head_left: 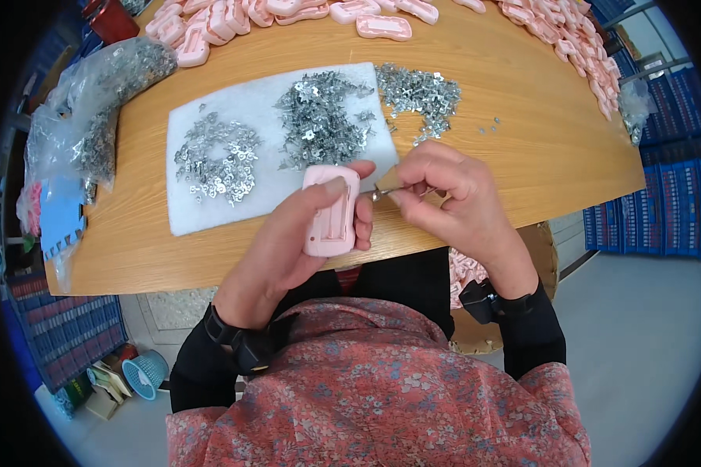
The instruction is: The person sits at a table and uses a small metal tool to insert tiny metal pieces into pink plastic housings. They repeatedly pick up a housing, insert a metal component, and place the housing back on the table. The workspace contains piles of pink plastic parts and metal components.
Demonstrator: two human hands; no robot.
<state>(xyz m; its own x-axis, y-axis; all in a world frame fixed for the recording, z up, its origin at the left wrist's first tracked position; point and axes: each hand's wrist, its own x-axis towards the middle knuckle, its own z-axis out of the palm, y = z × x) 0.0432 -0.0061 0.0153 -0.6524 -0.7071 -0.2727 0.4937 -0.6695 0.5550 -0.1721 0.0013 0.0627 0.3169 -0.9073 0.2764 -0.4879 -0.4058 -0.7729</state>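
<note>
My left hand (288,241) grips a pink plastic housing (329,210), holding it upright over the table's front edge with its recessed side facing me. My right hand (452,198) pinches a small metal piece (383,191) between thumb and fingers, its tip right beside the housing's right edge. Just beyond both hands lies a white foam pad (241,117) bearing two heaps of small metal clips (319,117). A third heap of metal clips (420,93) sits on the bare wood to the pad's right.
The wooden table (537,132) carries rows of pink housings (210,23) along its far edge and right side. A clear bag of metal parts (93,101) lies at the left. Blue crates (662,194) stand on the right, and a small blue basket (144,373) sits on the floor.
</note>
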